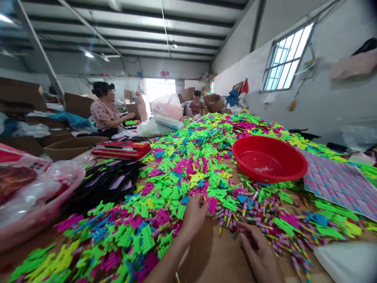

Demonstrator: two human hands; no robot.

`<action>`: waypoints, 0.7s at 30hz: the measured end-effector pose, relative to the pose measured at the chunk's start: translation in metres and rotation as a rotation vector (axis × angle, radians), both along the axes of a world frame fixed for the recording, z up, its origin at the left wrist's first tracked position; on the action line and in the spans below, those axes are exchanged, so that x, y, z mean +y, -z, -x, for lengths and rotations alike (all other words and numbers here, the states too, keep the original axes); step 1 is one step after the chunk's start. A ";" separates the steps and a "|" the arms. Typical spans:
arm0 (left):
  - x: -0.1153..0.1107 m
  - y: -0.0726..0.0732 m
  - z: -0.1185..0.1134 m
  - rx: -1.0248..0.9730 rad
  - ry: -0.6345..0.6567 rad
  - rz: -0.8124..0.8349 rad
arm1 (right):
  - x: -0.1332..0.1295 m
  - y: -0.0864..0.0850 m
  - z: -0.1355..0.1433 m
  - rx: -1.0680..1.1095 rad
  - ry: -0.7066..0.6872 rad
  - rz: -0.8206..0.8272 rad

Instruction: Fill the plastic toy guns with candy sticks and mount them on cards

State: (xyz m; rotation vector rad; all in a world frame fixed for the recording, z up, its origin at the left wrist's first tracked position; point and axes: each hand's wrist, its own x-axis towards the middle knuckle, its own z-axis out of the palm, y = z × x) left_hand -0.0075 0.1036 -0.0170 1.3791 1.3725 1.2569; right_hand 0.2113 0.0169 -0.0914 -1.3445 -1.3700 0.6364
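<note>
My left hand (194,214) is closed, its fingers curled together just beside a magenta plastic piece (212,205). Whether that piece is in its grip, I cannot tell. Low and to the right, my right hand (260,253) has its thumb and forefinger bent towards each other at the edge of the small striped sticks (228,218); anything pinched there is too small to make out. Flat plastic pieces in green, pink, blue and yellow form a large heap (188,157) in front of both hands. Bare brown tabletop (216,251) shows between my forearms.
A red basin (269,159) stands on the heap, beside a patterned sheet (338,181). Leftward are black packages (108,184), a red sealer-like device (122,150) and a pink basket (44,220) with plastic bags. Two people (106,108) sit farther back.
</note>
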 end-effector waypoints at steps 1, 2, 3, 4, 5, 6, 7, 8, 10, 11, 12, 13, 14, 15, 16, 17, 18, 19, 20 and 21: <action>-0.009 0.001 0.002 -0.013 0.034 0.013 | 0.000 -0.001 0.005 0.077 -0.001 0.027; -0.019 0.002 0.002 -0.024 0.069 0.027 | 0.000 -0.002 0.011 0.143 0.002 0.046; -0.030 0.003 0.002 -0.033 0.107 0.044 | 0.000 -0.004 0.017 0.190 0.000 0.054; -0.040 0.004 0.002 -0.040 0.149 0.064 | 0.000 -0.007 0.022 0.212 -0.008 0.047; -0.049 0.005 0.001 -0.044 0.193 0.083 | 0.000 -0.010 0.027 0.211 -0.021 0.030; -0.058 0.006 0.000 -0.050 0.237 0.100 | -0.001 -0.013 0.031 0.194 -0.037 0.009; -0.066 0.007 -0.001 -0.065 0.268 0.114 | -0.002 -0.017 0.035 0.173 -0.050 -0.013; -0.072 0.008 -0.001 -0.088 0.285 0.127 | -0.003 -0.021 0.038 0.151 -0.061 -0.033; -0.081 0.009 -0.001 -0.149 0.268 0.143 | -0.007 -0.028 0.043 0.102 -0.069 -0.078; -0.084 0.010 0.000 -0.186 0.241 0.147 | -0.010 -0.031 0.045 0.071 -0.075 -0.103; -0.086 0.011 0.000 -0.227 0.204 0.150 | -0.012 -0.033 0.046 0.037 -0.080 -0.131; -0.088 0.012 0.000 -0.274 0.163 0.161 | -0.014 -0.035 0.047 -0.002 -0.082 -0.164; -0.090 0.014 0.000 -0.329 0.129 0.183 | -0.016 -0.036 0.047 -0.043 -0.081 -0.202; -0.091 0.016 -0.001 -0.392 0.106 0.223 | -0.018 -0.038 0.047 -0.088 -0.085 -0.246; -0.092 0.018 -0.003 -0.460 0.103 0.280 | -0.018 -0.039 0.047 -0.137 -0.105 -0.293; -0.093 0.020 -0.005 -0.526 0.113 0.341 | -0.019 -0.040 0.047 -0.187 -0.140 -0.339; -0.093 0.023 -0.007 -0.587 0.131 0.391 | -0.020 -0.040 0.048 -0.234 -0.185 -0.379; -0.094 0.025 -0.010 -0.640 0.139 0.422 | -0.020 -0.040 0.048 -0.271 -0.237 -0.406; -0.094 0.027 -0.012 -0.684 0.128 0.432 | -0.020 -0.040 0.049 -0.300 -0.293 -0.421; -0.094 0.028 -0.013 -0.721 0.100 0.426 | -0.020 -0.039 0.050 -0.319 -0.345 -0.425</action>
